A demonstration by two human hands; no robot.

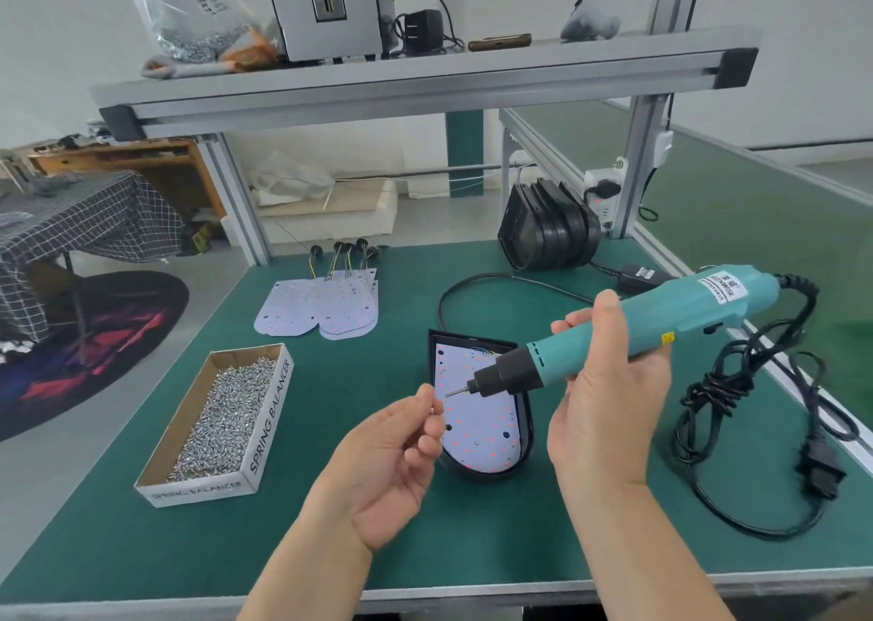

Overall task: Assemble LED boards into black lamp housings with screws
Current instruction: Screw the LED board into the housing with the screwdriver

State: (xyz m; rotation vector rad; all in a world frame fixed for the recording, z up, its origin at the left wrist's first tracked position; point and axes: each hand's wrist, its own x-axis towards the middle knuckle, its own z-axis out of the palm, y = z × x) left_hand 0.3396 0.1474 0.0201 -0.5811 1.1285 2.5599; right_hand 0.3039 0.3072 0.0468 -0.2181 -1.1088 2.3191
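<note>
On the near left of the green tabletop point(330, 516) stands a cardboard box point(269, 426) full of screws point(226, 412). Farther away, spare LED boards point(321, 308) lie in a pile. The left hand point(387, 469) pinches a small metal piece point(433, 410) beside the screwdriver point(661, 318) tip. The right hand point(609, 412) grips this tool above the black housing point(477, 474), which holds one LED board point(486, 426). At the far right stand stacked housings point(548, 230).

Place: small workshop
Bench point(330, 516): green top, metal frame point(635, 166)
On bench: box point(270, 424) of screws point(222, 412), screwdriver point(661, 322), black housings point(548, 228)
Above bench: shelf point(425, 82)
</note>
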